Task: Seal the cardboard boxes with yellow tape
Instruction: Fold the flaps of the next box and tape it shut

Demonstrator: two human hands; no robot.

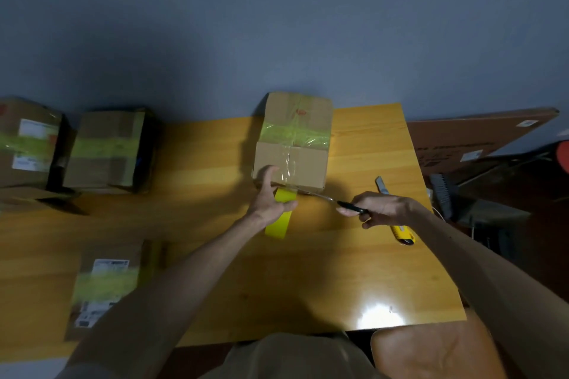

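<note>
A plain blue-grey wall (277, 24) fills the far half of the view. Against it stands a glossy yellow-orange wooden table (354, 255), with a bright spot of reflected light (380, 315) by its near right corner. Far right, a large flat brown carton (480, 135) sits in shadow.

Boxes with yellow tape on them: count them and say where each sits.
4. Middle box at the table's far edge; far-left box; second box beside it; near-left box. Another may hide in shadow below the far-left one.
</note>
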